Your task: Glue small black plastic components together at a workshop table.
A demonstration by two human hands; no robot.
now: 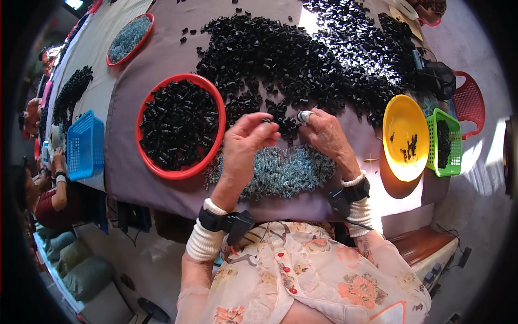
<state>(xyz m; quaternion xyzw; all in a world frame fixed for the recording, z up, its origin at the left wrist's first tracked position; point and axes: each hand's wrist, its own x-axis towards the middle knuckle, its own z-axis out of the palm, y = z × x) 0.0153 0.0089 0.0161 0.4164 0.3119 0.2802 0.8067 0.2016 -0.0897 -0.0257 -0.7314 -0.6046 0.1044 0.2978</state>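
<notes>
Left hand (244, 144) up over the table, thumb and forefinger pinched shut on a tiny black plastic piece (266, 120), which sits right at the fingertips, poking out toward the other hand. Right hand (324, 133) just beside it, fingers curled closed around a small pale rounded piece (305, 115) that shows at the tips of its fingers. The two pieces are near each other, not touching. Below both hands lies a heap of small pale blue springy parts (283, 171); behind them spreads a big pile of black plastic pieces (313, 59). A round red tray (144, 156) full of black pieces sits left, a yellow bowl (396, 127) right.
</notes>
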